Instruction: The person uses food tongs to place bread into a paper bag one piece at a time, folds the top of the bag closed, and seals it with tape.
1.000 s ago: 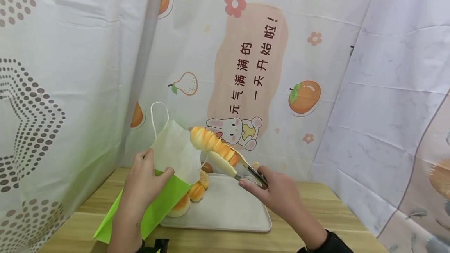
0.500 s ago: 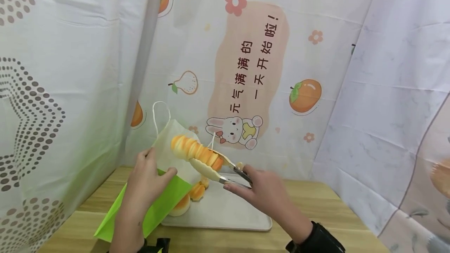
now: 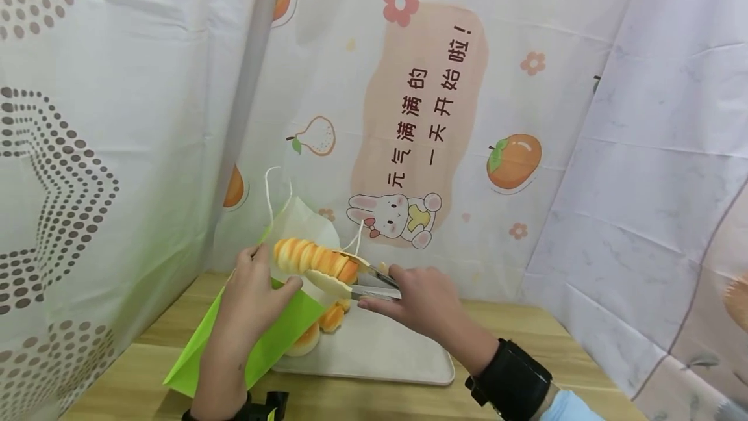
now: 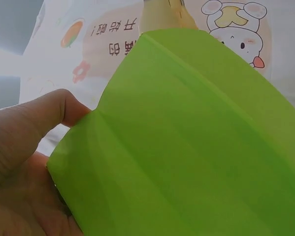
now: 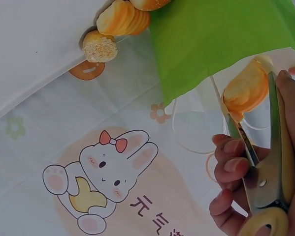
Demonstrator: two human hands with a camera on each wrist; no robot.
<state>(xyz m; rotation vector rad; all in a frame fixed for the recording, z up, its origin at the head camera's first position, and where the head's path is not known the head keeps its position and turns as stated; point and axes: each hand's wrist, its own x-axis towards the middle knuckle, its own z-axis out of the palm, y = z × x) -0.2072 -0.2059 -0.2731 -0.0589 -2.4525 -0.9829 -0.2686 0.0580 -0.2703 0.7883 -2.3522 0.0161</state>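
My left hand (image 3: pixel 248 301) grips the upper edge of a tilted green paper bag (image 3: pixel 286 327), its white inside and string handles showing. In the left wrist view the thumb lies against the rim of the green side. My right hand (image 3: pixel 423 297) holds metal tongs (image 5: pixel 265 182) with pale tips, fingers wrapped around both arms. Between the tips sits a long ridged bread roll (image 3: pixel 312 257), golden on its ridges. Its far end overlaps the bag's mouth in the head view. The right wrist view has the roll right at the bag's opening.
A pale tray (image 3: pixel 397 349) lies on the wooden table (image 3: pixel 520 323), partly behind the bag. On its left side are several breads, including a round bun (image 3: pixel 305 342), a ridged roll (image 5: pixel 122 18) and a seed-topped piece (image 5: pixel 100 46). A patterned curtain (image 3: pixel 444 226) hangs behind.
My right hand has carried the tongs and bread roll left and down, from above the tray to the bag's mouth. The left hand keeps its hold on the bag.
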